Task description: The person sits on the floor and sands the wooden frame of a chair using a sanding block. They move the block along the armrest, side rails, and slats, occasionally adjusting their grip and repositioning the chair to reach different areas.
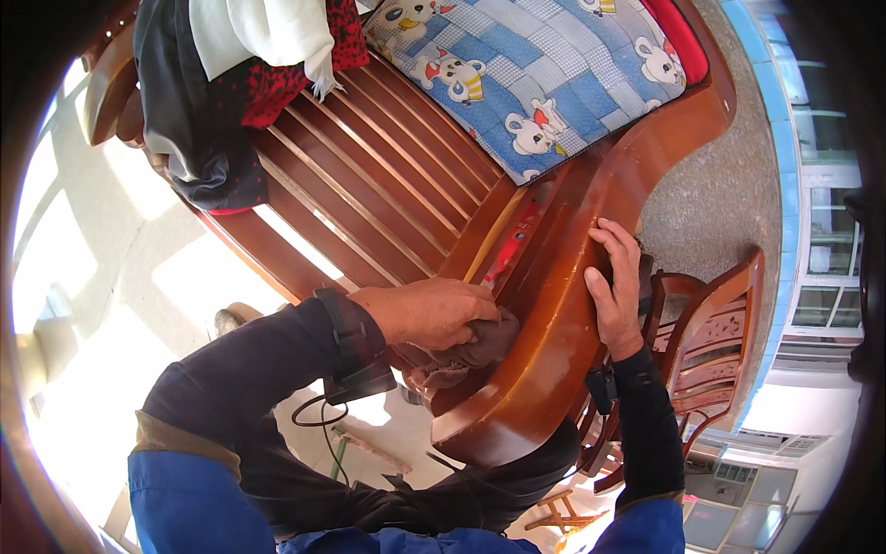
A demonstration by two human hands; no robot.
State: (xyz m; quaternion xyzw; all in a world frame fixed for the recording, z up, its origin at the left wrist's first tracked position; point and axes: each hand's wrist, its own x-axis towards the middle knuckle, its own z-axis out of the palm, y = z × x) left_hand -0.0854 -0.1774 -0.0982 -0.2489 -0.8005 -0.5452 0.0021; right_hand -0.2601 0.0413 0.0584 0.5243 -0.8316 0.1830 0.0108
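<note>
Holding a bunched brown cloth (491,343) beneath its curled fingers, our left hand (426,312) keeps it against the inner side of the curved wooden armrest (544,355), near its front end; we judge the folds are wadded so they stay under the palm. Our right hand (618,294) grips nothing loose: its fingers lie extended over the armrest's outer edge, thumb apart, probably to steady us. A red strip (515,245) lies along the arm's inner side, just beyond the left hand. Farther out run the slats (369,175) of the seat. A blue patterned cushion (544,74) rests beside the armrest's far part, while a dark garment (189,111), a white cloth (263,37) and a red-and-black fabric (346,37) are heaped opposite, perhaps to leave the slats between uncovered. Outside the armrest stands a wooden chair (711,351).
</note>
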